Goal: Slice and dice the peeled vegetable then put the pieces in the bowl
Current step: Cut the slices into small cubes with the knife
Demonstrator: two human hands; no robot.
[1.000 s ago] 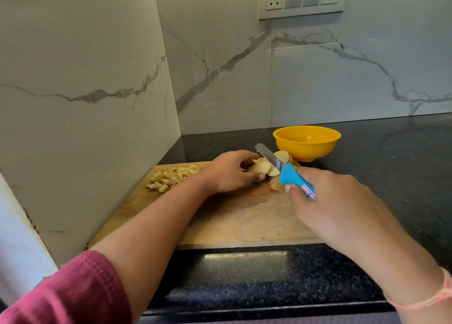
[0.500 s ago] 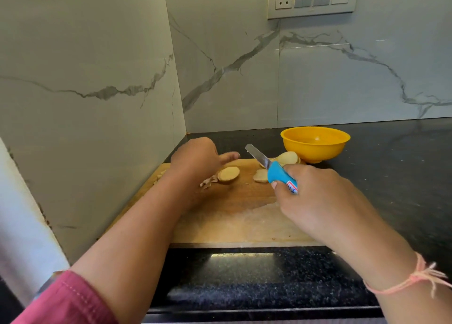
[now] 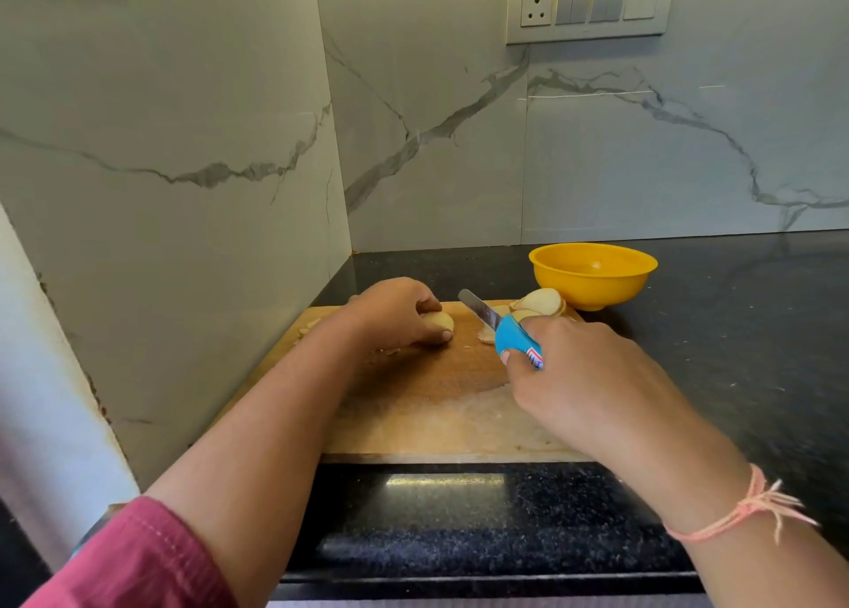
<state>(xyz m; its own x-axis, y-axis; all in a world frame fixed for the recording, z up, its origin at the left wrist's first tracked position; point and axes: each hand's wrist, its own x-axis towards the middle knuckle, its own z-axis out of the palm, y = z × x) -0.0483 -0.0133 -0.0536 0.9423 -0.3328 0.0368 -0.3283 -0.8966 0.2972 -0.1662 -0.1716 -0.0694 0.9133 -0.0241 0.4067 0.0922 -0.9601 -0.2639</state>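
Vegetable slice [image 3: 438,321] under left grip [image 3: 396,315]

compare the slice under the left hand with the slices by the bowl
The left slice is one piece held by the left hand; the bowl-side slices are an overlapping pile in no hand. The left slice lies left of the knife; the bowl-side slices lie right of it, beside the bowl. Both are pale and on the board.

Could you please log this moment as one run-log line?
left hand: holds slice on board | right hand: grips knife | other slices: near bowl | bowl: no pieces seen
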